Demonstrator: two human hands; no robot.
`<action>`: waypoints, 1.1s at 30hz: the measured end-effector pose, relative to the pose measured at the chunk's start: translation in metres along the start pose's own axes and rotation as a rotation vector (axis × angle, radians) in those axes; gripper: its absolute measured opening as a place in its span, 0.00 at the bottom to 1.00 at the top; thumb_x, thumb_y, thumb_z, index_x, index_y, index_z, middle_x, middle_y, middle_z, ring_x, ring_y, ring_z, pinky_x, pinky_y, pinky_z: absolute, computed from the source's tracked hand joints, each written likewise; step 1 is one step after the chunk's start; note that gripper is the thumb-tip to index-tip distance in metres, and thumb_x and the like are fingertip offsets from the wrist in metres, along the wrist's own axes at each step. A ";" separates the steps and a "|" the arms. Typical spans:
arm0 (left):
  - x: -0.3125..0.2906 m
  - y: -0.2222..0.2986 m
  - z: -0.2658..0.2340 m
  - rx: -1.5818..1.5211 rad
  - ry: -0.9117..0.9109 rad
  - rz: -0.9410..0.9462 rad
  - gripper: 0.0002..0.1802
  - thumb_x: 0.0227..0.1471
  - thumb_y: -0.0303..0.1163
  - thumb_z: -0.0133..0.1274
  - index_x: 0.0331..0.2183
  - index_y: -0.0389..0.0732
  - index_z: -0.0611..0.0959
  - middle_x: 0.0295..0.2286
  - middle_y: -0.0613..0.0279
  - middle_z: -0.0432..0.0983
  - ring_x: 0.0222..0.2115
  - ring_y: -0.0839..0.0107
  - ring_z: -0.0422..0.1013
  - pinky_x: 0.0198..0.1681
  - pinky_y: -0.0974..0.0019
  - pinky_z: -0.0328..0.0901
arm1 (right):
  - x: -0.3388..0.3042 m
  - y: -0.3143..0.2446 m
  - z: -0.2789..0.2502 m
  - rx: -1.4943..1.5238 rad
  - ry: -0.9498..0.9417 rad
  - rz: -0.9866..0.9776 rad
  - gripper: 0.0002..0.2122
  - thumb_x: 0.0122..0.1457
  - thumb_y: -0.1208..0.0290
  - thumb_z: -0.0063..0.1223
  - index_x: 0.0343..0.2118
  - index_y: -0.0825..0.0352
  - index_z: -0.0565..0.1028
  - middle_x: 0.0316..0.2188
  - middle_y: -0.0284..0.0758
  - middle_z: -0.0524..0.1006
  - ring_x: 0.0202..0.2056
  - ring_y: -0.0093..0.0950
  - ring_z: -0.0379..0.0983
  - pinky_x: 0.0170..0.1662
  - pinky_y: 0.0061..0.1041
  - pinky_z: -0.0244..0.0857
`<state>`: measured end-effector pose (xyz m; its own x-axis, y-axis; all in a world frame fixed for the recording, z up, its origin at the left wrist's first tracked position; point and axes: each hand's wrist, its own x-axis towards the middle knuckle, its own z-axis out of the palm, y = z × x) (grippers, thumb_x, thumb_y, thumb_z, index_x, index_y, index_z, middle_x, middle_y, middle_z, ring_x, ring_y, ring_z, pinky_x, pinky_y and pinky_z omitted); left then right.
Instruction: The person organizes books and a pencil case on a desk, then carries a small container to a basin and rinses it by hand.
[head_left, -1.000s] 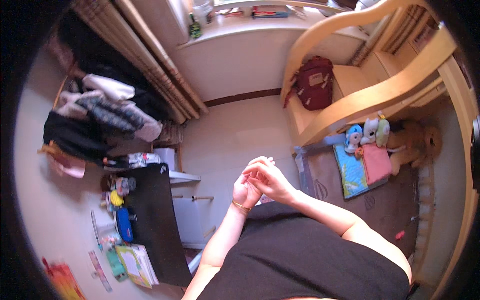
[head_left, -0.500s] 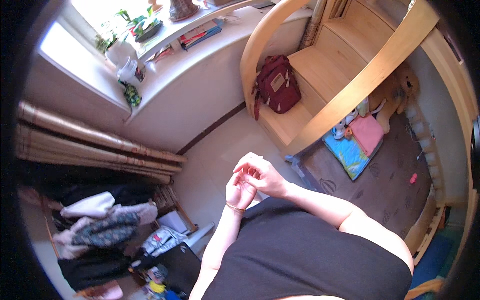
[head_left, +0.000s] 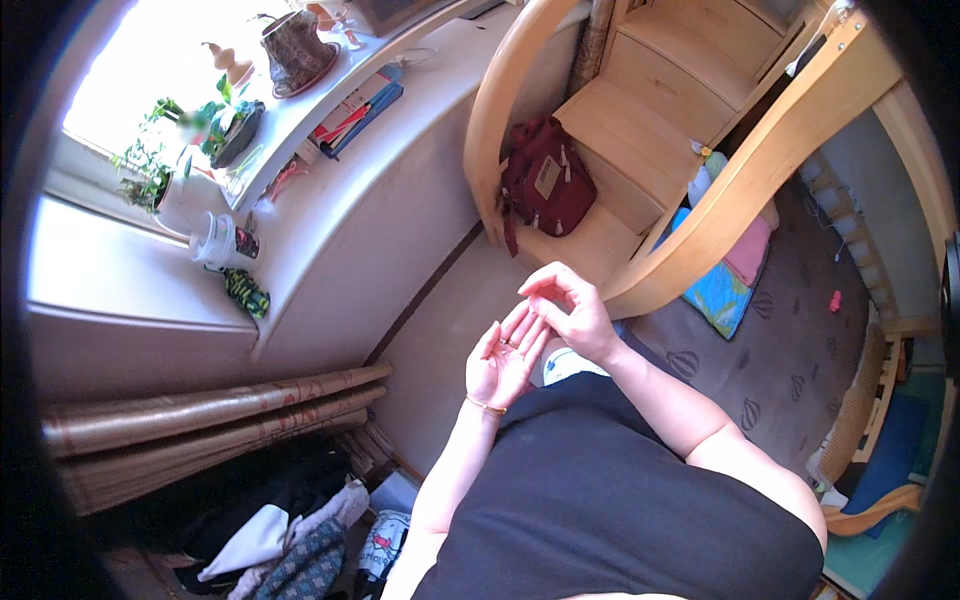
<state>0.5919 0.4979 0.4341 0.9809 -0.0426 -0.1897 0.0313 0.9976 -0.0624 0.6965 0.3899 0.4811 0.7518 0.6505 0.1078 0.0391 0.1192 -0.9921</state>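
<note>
My left hand (head_left: 505,362) is open with the palm up in front of my chest, a thin gold bracelet (head_left: 487,405) on its wrist and a small ring (head_left: 512,343) on one finger, and my right hand (head_left: 563,305) bends over it with the fingertips (head_left: 537,290) touching the left fingers; neither hand holds a separate object. I think I am handling the ring, so the next move needs a fine pinch. Beyond my hands stands a dark red backpack (head_left: 545,180) on the pale wooden steps (head_left: 625,150), and on the left a white windowsill (head_left: 300,140) with green potted plants (head_left: 160,165).
</note>
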 end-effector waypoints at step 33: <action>0.342 0.084 0.052 0.104 0.192 -0.441 0.23 0.56 0.36 0.33 0.51 0.37 0.63 0.52 0.54 0.57 0.53 0.62 0.54 0.57 0.59 0.47 | 0.207 0.072 -0.187 0.119 0.615 0.109 0.04 0.54 0.79 0.45 0.33 0.70 0.69 0.29 0.29 0.70 0.31 0.16 0.67 0.34 0.15 0.62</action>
<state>0.9403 0.5701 0.4148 0.8172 -0.4615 -0.3454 0.4639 0.8822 -0.0810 0.9776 0.3927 0.4197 0.9893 0.1184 -0.0850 -0.1058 0.1818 -0.9776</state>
